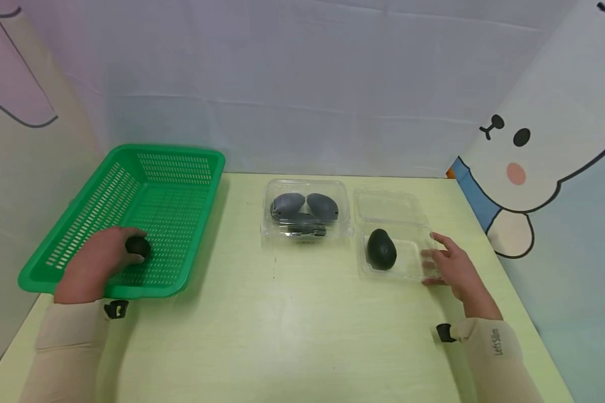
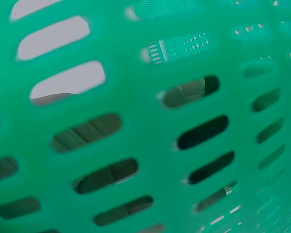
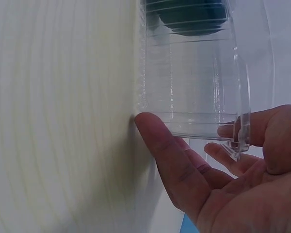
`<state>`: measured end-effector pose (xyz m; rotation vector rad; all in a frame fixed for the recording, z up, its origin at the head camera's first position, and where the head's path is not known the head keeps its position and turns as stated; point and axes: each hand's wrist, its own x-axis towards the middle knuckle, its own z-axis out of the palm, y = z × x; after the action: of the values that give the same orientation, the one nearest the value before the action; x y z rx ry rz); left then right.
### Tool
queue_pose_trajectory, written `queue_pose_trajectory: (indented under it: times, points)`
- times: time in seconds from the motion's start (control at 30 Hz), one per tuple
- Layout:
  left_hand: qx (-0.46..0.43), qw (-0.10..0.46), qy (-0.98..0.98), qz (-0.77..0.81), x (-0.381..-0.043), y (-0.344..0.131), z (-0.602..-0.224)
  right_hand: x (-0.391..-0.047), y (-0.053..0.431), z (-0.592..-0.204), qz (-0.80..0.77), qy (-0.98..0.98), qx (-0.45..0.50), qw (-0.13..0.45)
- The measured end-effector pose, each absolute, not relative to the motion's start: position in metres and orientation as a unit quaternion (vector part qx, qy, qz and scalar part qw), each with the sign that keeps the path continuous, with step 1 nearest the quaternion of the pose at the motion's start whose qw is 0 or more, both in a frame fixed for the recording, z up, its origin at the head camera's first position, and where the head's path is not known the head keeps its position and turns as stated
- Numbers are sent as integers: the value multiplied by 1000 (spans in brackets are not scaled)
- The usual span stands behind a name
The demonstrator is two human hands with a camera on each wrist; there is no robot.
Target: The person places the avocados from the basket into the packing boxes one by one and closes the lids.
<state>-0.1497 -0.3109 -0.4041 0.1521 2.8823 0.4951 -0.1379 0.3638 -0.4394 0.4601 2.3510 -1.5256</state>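
Inside the green plastic basket (image 1: 214, 184), my left hand (image 1: 98, 254) grips a dark avocado (image 1: 139, 246) between thumb and fingers. The left wrist view shows mostly the slotted basket wall (image 2: 136, 82), with dark shapes behind it. My right hand (image 1: 454, 268) holds the right end of an open clear plastic clamshell container (image 1: 408, 263). One dark avocado (image 1: 381, 249) sits in the left part of that container. The right wrist view has one digit at the container's base corner beside the table and another near its rim; both look spread round the end.
A closed clear clamshell (image 1: 306, 183) with several avocados (image 1: 323, 207) stands at the back middle. The open container's lid (image 1: 388, 204) lies back behind its base. White cloth (image 1: 302, 101) hangs behind the pale table (image 1: 282, 336), and a printed cartoon covers the right side.
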Motion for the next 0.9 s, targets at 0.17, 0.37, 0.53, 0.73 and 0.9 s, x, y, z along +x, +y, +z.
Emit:
queue_pose_trajectory:
  times: [0.17,0.37,0.53,0.73,0.9]
  points:
    - [47,110,978,168,-150,-312,-404,-139,362,-440,-526,820,167,151]
    - [48,113,977,172,-150,-313,-404,-138,361,-439,-521,823,171,151]
    - [49,116,976,180,-152,-319,-404,-137,359,-437,-528,819,168,151]
    - [61,111,977,173,-154,-319,-397,-136,360,-437,-531,818,163,152]
    - [64,83,978,179,-154,-309,-379,-137,360,-436,-530,818,164,151]
